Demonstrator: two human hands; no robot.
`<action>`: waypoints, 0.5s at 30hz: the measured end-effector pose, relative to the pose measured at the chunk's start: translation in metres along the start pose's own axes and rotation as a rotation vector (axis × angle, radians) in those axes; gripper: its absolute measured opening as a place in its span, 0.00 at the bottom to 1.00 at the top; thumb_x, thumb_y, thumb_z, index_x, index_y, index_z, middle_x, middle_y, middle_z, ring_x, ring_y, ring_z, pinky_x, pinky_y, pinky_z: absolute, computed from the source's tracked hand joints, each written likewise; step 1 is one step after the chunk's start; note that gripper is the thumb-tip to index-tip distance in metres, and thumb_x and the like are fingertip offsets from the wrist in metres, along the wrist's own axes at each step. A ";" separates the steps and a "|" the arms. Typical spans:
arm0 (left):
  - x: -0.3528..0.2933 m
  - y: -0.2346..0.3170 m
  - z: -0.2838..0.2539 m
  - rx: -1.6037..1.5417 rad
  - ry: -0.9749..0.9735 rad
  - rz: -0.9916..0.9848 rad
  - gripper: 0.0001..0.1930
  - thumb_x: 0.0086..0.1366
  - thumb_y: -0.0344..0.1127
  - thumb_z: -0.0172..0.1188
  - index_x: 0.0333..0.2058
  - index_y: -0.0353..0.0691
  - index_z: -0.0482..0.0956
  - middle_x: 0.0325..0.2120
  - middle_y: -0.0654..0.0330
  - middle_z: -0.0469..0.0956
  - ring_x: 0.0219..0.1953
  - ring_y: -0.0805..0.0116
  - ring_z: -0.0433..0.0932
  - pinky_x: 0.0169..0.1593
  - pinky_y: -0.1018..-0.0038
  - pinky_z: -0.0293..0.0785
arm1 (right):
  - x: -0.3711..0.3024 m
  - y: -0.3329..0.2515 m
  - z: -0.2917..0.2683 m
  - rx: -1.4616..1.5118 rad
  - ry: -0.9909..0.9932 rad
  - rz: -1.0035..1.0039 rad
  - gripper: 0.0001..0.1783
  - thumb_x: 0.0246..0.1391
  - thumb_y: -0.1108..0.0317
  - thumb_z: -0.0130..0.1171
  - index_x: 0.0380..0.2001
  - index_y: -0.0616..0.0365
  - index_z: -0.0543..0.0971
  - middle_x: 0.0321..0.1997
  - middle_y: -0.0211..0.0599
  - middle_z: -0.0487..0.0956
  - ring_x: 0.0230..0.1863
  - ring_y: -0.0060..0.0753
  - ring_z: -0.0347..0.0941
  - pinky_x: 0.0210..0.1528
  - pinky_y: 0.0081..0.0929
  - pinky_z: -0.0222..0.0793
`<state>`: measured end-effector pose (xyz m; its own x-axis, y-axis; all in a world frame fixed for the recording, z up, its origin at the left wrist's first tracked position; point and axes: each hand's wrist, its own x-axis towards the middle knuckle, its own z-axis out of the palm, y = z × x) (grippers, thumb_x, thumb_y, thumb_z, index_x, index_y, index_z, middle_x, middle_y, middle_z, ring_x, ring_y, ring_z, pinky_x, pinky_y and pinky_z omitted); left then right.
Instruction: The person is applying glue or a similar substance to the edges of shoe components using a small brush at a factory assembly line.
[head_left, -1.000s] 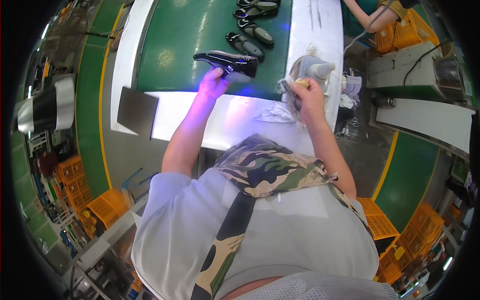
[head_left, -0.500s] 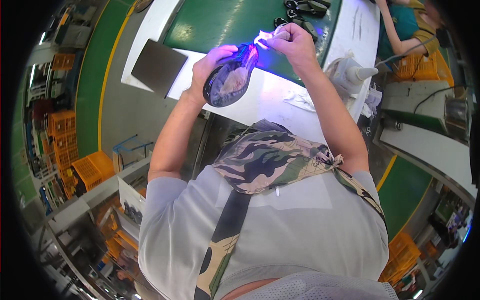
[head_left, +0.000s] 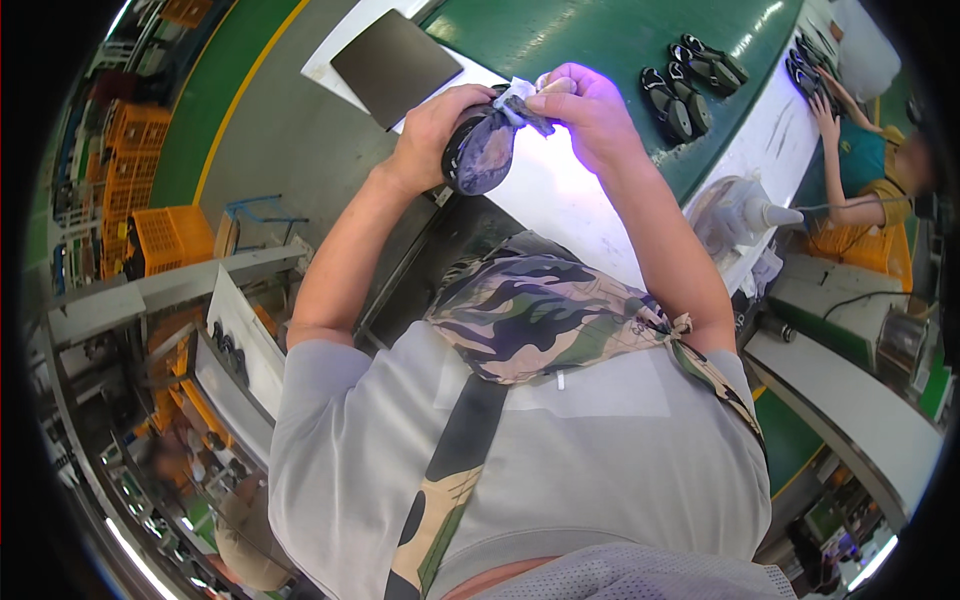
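My left hand [head_left: 430, 137] is wrapped round a dark sandal [head_left: 481, 158], holding it tilted above the near edge of the white table [head_left: 570, 200]. The sandal has a black rim and a smeared, greyish-pink patch on its broad face. At its far end my right hand [head_left: 597, 118] pinches a crumpled white cloth [head_left: 518, 100] with a dark piece in it, pressed against the sandal. I cannot tell whether that dark piece is part of the cloth or of a strap. Violet light falls on the right fingers.
Several black sandals [head_left: 662, 105] lie on the green belt [head_left: 570, 45] ahead right. A dark square board [head_left: 395, 65] is at the left, a nozzle bottle [head_left: 735, 212] at the right. A co-worker's hand [head_left: 826, 118] is by more sandals. Orange crates [head_left: 170, 245] stand left.
The view has shifted, so the table and belt sit differently. The cloth, held in front of the sandal before, is now against its far end. Both hands are closer together.
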<state>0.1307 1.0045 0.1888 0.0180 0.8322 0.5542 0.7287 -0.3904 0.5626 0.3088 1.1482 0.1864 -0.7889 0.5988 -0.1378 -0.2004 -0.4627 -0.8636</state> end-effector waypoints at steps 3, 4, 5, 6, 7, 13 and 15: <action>-0.015 0.006 -0.010 0.065 -0.042 -0.149 0.27 0.46 0.30 0.72 0.47 0.37 0.73 0.40 0.50 0.79 0.40 0.52 0.81 0.44 0.67 0.77 | 0.001 -0.006 0.021 -0.058 -0.069 -0.047 0.12 0.41 0.77 0.69 0.29 0.60 0.75 0.27 0.31 0.76 0.26 0.23 0.72 0.31 0.23 0.68; -0.019 0.009 -0.013 0.063 -0.038 -0.198 0.28 0.44 0.30 0.73 0.46 0.38 0.73 0.37 0.51 0.79 0.38 0.52 0.81 0.42 0.67 0.77 | 0.001 -0.009 0.028 -0.062 -0.083 -0.042 0.12 0.41 0.77 0.69 0.29 0.60 0.75 0.27 0.31 0.76 0.26 0.23 0.72 0.31 0.23 0.68; -0.023 0.010 -0.017 0.070 -0.025 -0.204 0.28 0.44 0.30 0.73 0.46 0.38 0.73 0.37 0.51 0.79 0.38 0.52 0.81 0.42 0.67 0.77 | 0.001 -0.013 0.035 -0.085 -0.128 -0.060 0.12 0.41 0.77 0.69 0.29 0.60 0.75 0.27 0.30 0.76 0.26 0.22 0.71 0.31 0.21 0.68; -0.027 0.011 -0.020 0.106 -0.046 -0.249 0.28 0.42 0.29 0.73 0.45 0.38 0.74 0.36 0.51 0.80 0.38 0.52 0.81 0.42 0.67 0.77 | 0.003 -0.016 0.042 -0.108 -0.173 -0.077 0.12 0.42 0.77 0.69 0.29 0.60 0.75 0.27 0.29 0.76 0.26 0.20 0.71 0.31 0.20 0.68; -0.031 0.011 -0.024 0.141 -0.068 -0.294 0.28 0.41 0.28 0.73 0.44 0.38 0.74 0.34 0.51 0.80 0.37 0.52 0.81 0.42 0.67 0.77 | 0.005 -0.017 0.047 -0.114 -0.188 -0.073 0.12 0.42 0.77 0.69 0.29 0.60 0.75 0.27 0.29 0.76 0.26 0.20 0.71 0.31 0.20 0.68; -0.049 0.014 -0.053 -0.152 -0.305 -0.497 0.29 0.35 0.28 0.75 0.42 0.38 0.76 0.33 0.54 0.82 0.36 0.57 0.81 0.44 0.68 0.75 | 0.021 -0.020 0.073 -0.260 -0.265 -0.159 0.11 0.44 0.77 0.69 0.29 0.60 0.75 0.26 0.24 0.74 0.28 0.14 0.68 0.31 0.16 0.66; -0.059 0.011 -0.057 -0.270 -0.338 -0.581 0.30 0.35 0.29 0.76 0.42 0.37 0.76 0.35 0.56 0.82 0.38 0.62 0.80 0.47 0.69 0.74 | 0.027 -0.019 0.080 -0.299 -0.285 -0.228 0.11 0.45 0.77 0.68 0.28 0.59 0.74 0.26 0.23 0.73 0.28 0.13 0.68 0.32 0.15 0.66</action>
<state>0.0992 0.9288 0.1972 -0.0783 0.9941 -0.0754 0.4916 0.1043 0.8646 0.2446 1.1206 0.2377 -0.8806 0.4405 0.1747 -0.2445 -0.1066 -0.9638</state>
